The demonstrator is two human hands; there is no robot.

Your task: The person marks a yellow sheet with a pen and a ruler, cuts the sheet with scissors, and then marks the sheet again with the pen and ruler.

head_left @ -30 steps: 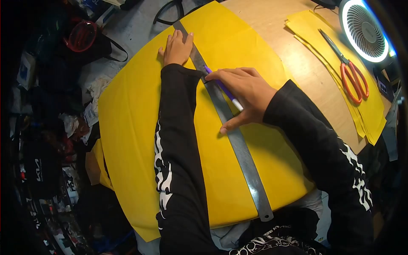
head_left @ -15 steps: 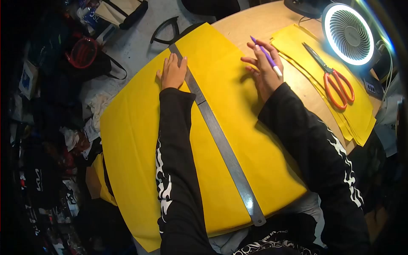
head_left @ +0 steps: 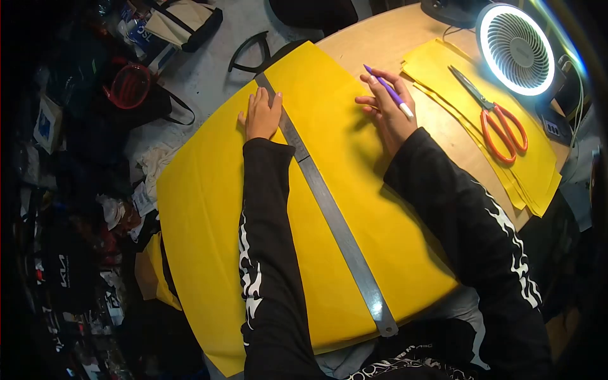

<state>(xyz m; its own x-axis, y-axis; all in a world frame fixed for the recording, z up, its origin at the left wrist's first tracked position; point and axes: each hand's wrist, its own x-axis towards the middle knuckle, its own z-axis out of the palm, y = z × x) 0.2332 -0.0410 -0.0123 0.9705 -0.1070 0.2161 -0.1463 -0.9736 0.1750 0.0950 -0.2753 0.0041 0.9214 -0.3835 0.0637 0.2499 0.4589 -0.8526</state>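
Observation:
A large yellow sheet [head_left: 209, 209] covers much of the table and hangs past its near edge. Across it, from upper left to lower right, lies a long metal ruler [head_left: 342, 234]. My left hand [head_left: 262, 115] rests flat with fingers apart on the sheet and the ruler's left edge, near the far end. Above the sheet's right part, my right hand [head_left: 394, 107] holds a purple pen [head_left: 391, 94] with a white end, its purple tip pointing up and left.
Red-handled scissors [head_left: 500, 130] lie on folded yellow sheets [head_left: 538, 171] at the right of the wooden table [head_left: 380, 38]. A lit round fan [head_left: 520, 54] stands behind them. Bags and clutter fill the floor at left.
My right hand with the pen has shifted slightly left. The sheet, ruler and my left hand appear a little lower and further right in the view.

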